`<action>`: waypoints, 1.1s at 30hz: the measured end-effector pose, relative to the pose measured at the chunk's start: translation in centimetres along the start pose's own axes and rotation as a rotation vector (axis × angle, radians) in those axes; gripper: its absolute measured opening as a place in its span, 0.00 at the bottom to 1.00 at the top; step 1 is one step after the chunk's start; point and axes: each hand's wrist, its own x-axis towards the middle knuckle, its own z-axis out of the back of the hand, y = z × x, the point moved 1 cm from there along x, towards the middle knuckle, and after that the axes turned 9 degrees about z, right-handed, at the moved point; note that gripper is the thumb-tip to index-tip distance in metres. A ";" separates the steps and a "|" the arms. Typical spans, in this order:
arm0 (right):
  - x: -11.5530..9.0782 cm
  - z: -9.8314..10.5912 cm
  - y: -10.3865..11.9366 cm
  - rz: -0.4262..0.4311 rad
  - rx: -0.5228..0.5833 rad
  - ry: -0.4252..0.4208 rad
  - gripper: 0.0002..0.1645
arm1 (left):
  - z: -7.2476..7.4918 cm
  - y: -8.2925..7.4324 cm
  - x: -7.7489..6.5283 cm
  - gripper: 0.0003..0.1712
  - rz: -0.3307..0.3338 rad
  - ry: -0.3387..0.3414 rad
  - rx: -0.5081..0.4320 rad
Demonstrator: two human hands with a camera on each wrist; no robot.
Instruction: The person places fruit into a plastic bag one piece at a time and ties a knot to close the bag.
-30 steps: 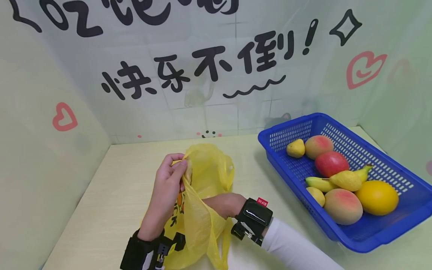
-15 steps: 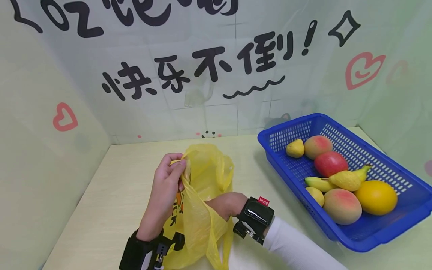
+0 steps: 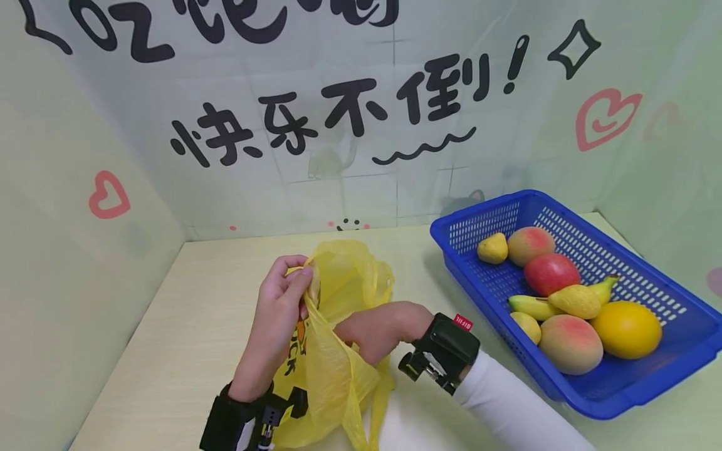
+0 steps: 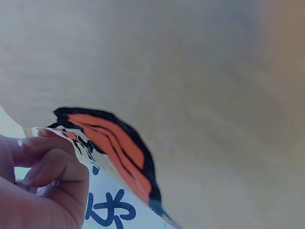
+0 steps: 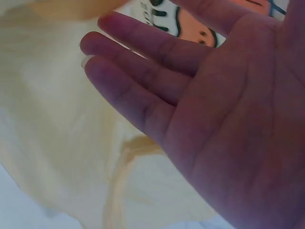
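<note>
A yellow plastic carrier bag [image 3: 333, 391] with looped handles stands on the table, its mouth held apart. My left hand [image 3: 279, 310] pinches the left edge of the mouth between thumb and fingers; in the left wrist view the curled fingers [image 4: 59, 167] grip the rim beside an orange-and-black print. Over the right side of the mouth is my right hand [image 3: 383, 329], its fingers partly hidden by the bag. In the right wrist view those fingers [image 5: 138, 90] are extended, the palm showing and nothing held. A blurred orange-yellow shape [image 5: 71, 7] lies beyond the fingertips; its kind is unclear.
To the right stands a blue plastic basket [image 3: 479, 208]. It holds peaches [image 3: 571, 344], a red fruit [image 3: 551, 274], a banana [image 3: 530, 307], pears [image 3: 576, 302] and a large orange-yellow fruit [image 3: 627, 330]. A printed wall sheet [image 3: 282, 207] closes off the back.
My right hand has moved up and slightly right, partly out of the bag, so more of it shows. My left hand keeps its grip in the same place.
</note>
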 end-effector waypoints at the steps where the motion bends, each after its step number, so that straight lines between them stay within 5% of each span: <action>1: -0.3 0.3 0.1 -0.019 -0.005 -0.008 0.14 | 0.0 0.0 0.0 0.14 0.000 -0.001 0.002; 8: -3.3 2.8 1.1 -0.134 0.023 -0.066 0.29 | 0.2 0.1 0.0 0.14 0.003 0.002 0.010; 16: -8.0 6.2 1.6 -0.136 0.021 -0.215 0.21 | 0.2 -0.1 0.0 0.13 -0.002 -0.006 0.015; 24: -13.5 8.9 -0.5 -0.397 -0.043 -0.440 0.22 | 0.2 -0.3 0.1 0.14 -0.008 0.004 0.015; 33: -19.7 10.0 -5.1 -0.649 -0.080 -0.553 0.31 | 0.3 -0.2 0.1 0.13 0.019 -0.019 0.016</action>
